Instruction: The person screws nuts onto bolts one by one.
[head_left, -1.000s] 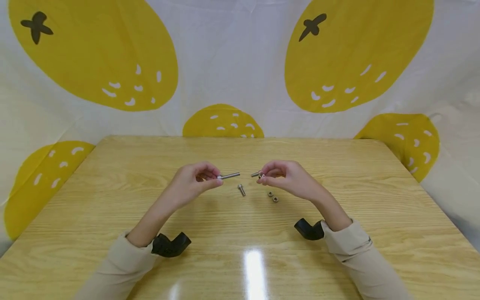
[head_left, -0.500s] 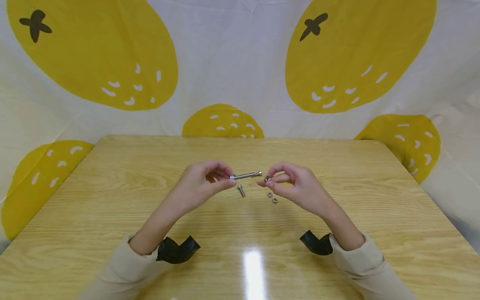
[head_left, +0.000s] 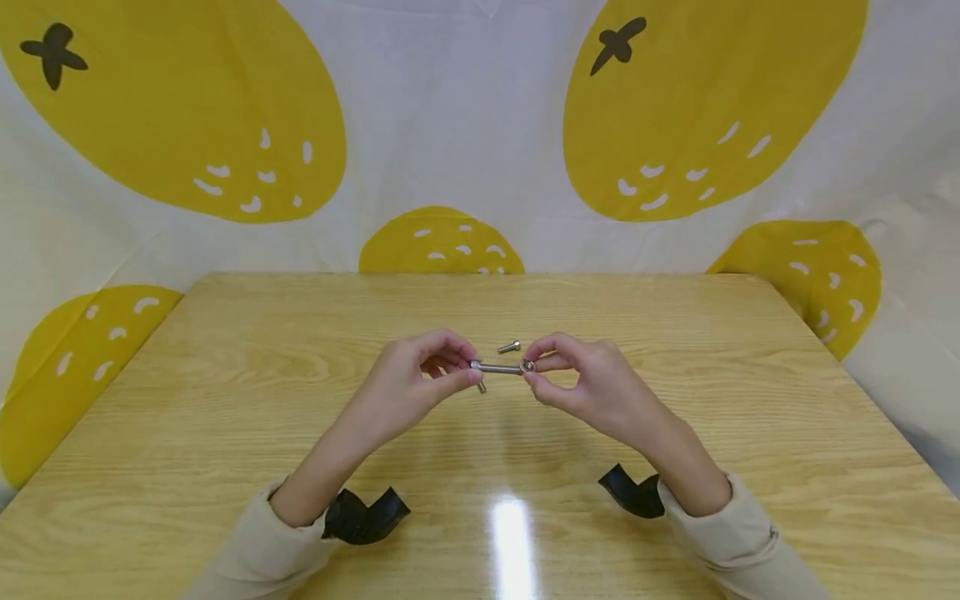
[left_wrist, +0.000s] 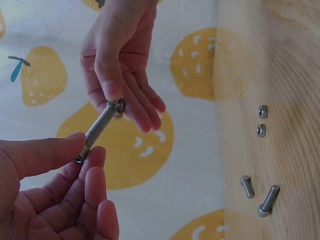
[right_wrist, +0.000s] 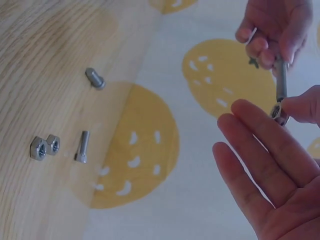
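Observation:
In the head view my left hand (head_left: 408,385) pinches a long silver bolt (head_left: 500,368) by its head between thumb and fingers. The shank lies nearly level and points right. At its tip, my right hand (head_left: 603,387) pinches a hex nut (head_left: 527,366) between thumb and index finger. The nut and the tip meet; whether the threads are engaged I cannot tell. In the right wrist view, the other fingers (right_wrist: 265,150) of the right hand are stretched out. The left wrist view shows the bolt's threads (left_wrist: 101,125) running up to the nut.
Two shorter bolts lie on the wooden table (head_left: 300,317): one bolt (head_left: 509,347) behind the hands, another bolt (head_left: 482,387) partly covered by the left thumb. Two loose nuts (left_wrist: 262,121) show in the left wrist view. A patterned cloth (head_left: 450,125) hangs behind the table.
My left hand has moved right with the long bolt, closing the gap to the nut in my right hand. Both hands have come slightly nearer me. The loose nuts are now hidden in the head view.

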